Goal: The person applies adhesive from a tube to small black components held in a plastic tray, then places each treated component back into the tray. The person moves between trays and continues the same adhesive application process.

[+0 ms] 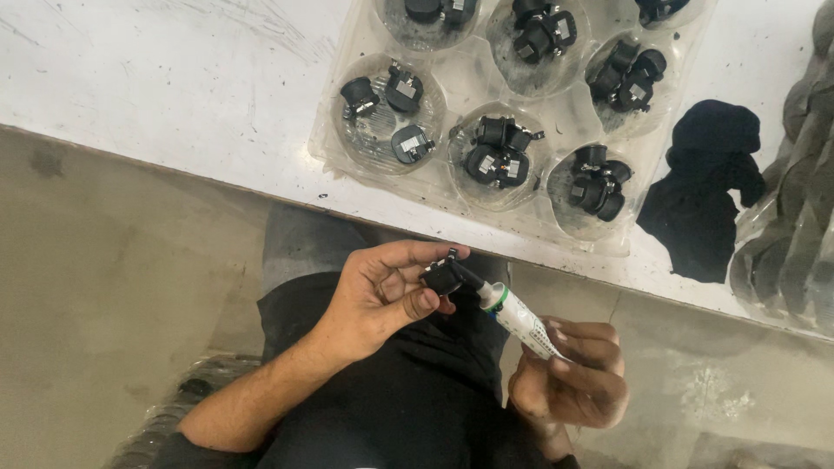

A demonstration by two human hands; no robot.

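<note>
- The left hand (382, 300) sits at about 7 o'clock from the middle of the view, its grip closed with thumb and fingers pinched round a small black plastic component (441, 276) with metal tabs, held in the air below the counter edge.
- The right hand (573, 382), at about 5 o'clock, has its grip wrapped round a white tube with a green collar and a black nozzle (512, 311); the nozzle tip touches the component, or is just beside it.
- Judged from this, the step in hand is dabbing something from the tube onto the component. The next move calls for a steady tip and a firm pinch, so the small part does not turn between the fingers.
- On the white counter (174, 87), at 12 o'clock, lies a clear plastic blister tray (469, 95) with round pockets, each holding a few more black components (497, 155) of the same kind.
- At 2 o'clock, just beside the tray, lies a crumpled black cloth (704, 187).
- At 3 o'clock, a stack of clear trays (795, 234) leans along the right edge.
- Nothing stands between the hands and the tray; only the counter edge lies between them.
- The person's dark clothing fills the lower middle.
</note>
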